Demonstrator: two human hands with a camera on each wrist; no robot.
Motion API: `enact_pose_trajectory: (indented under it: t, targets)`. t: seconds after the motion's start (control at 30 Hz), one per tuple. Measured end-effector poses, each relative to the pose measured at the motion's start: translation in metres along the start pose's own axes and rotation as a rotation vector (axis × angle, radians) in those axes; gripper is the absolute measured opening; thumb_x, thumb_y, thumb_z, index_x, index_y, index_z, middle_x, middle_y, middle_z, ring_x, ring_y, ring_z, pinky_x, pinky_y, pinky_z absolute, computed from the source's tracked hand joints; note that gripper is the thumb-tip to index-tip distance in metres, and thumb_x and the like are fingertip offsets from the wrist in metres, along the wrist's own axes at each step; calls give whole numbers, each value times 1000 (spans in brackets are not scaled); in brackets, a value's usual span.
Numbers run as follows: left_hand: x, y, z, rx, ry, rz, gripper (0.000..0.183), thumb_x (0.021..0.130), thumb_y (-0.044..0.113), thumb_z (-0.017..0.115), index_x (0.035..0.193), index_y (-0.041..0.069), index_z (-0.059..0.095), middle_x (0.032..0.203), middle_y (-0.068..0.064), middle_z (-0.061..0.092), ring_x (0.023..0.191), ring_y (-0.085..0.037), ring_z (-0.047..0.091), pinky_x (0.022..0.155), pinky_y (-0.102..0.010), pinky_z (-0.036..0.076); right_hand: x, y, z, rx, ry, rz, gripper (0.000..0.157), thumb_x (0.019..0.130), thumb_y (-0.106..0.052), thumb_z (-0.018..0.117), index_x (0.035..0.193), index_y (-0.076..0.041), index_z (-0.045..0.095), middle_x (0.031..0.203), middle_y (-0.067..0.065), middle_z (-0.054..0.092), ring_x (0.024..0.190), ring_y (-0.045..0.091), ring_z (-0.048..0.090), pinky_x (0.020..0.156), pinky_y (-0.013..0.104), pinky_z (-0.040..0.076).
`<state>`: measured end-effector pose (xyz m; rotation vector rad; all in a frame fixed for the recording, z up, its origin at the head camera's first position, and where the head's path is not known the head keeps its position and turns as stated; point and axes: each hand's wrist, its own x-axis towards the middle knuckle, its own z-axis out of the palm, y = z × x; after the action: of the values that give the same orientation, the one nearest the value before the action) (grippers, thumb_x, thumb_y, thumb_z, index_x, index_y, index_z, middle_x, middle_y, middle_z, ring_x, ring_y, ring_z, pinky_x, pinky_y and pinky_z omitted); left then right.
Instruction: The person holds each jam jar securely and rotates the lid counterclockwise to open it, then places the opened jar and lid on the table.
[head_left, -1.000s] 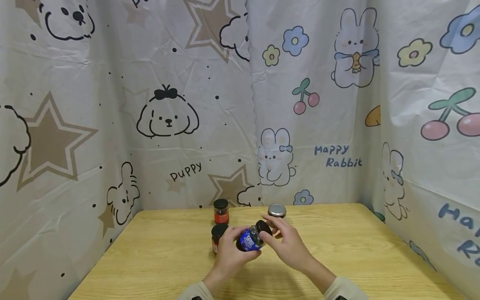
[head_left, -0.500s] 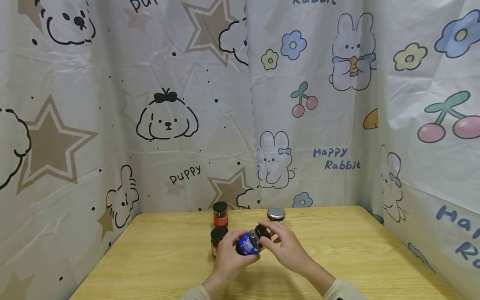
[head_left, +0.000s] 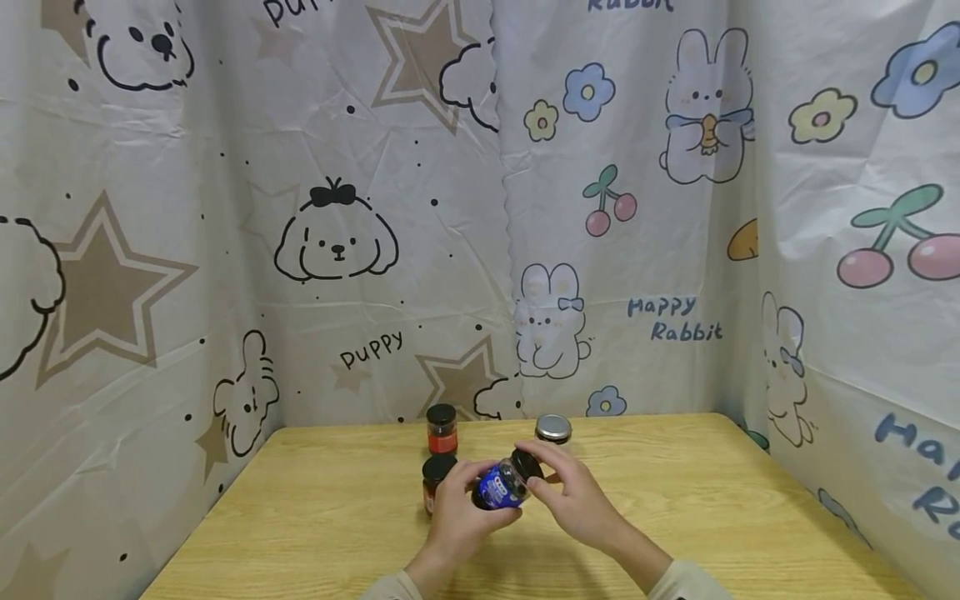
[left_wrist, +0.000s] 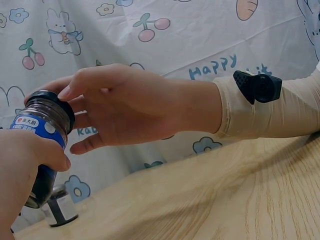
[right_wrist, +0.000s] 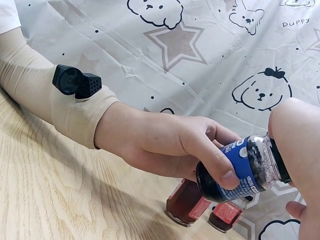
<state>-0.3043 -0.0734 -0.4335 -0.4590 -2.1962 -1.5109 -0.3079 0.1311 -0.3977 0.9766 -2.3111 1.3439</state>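
A glass jar (head_left: 498,488) with a blue label and dark contents is held tilted above the table, its top leaning right. My left hand (head_left: 463,510) grips the jar round its body, thumb across the label in the right wrist view. My right hand (head_left: 581,498) pinches the black lid (head_left: 528,467) between thumb and fingers. In the left wrist view, the right hand (left_wrist: 117,102) has its thumb and index finger at the lid (left_wrist: 50,100), other fingers extended apart. The lid sits at the jar's mouth; whether it is loose I cannot tell.
Two black-lidded jars with red labels stand behind and left of my hands, one nearer (head_left: 435,471) and one farther back (head_left: 442,430). A silver-lidded jar (head_left: 553,428) stands behind the right hand. Printed curtains (head_left: 337,350) surround the wooden table (head_left: 300,517).
The head view has tilted slightly up. My right hand's fingers have shifted a little on the lid, while my left hand keeps the jar in nearly the same tilt.
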Motion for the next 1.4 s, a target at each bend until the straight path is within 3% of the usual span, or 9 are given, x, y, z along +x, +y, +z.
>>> enact_pose_trajectory:
  t: [0.3, 0.6, 0.97, 1.17, 1.4]
  targets:
    - [-1, 0, 0, -6, 4, 13, 58, 65, 25, 99, 117, 14, 76, 103, 5, 62, 101, -17, 59, 91, -39, 53, -1, -1, -1, 64, -15, 16, 43, 103, -3, 55, 144, -16, 60, 148, 12, 52, 135, 33, 46, 93, 40, 49]
    - [-5, -2, 2, -33, -18, 58, 59, 66, 27, 99, 119, 17, 77, 103, 7, 62, 101, -16, 60, 92, -37, 52, 0, -1, 2, 57, 35, -28, 25, 106, -22, 63, 130, -17, 65, 131, 4, 62, 120, 27, 58, 91, 42, 53]
    - [-4, 1, 1, -15, -7, 16, 57, 67, 27, 98, 118, 17, 77, 102, 7, 61, 103, -17, 59, 93, -39, 50, -1, 1, 3, 26, 49, 2, 42, 103, -24, 67, 143, -19, 57, 139, 6, 62, 119, 33, 62, 89, 40, 54]
    - [-4, 0, 1, -12, -8, 18, 58, 66, 27, 99, 118, 16, 77, 102, 7, 61, 102, -17, 59, 92, -38, 51, -1, 1, 2, -3, 46, 2, 37, 103, -24, 67, 138, -17, 61, 135, 7, 63, 111, 29, 61, 84, 36, 53]
    - [-2, 0, 1, -8, 2, 26, 57, 66, 27, 99, 118, 17, 77, 103, 7, 62, 102, -17, 59, 93, -40, 50, 1, 0, 1, -7, 40, -35, 35, 103, -23, 66, 138, -18, 61, 136, 8, 62, 113, 26, 61, 84, 39, 54]
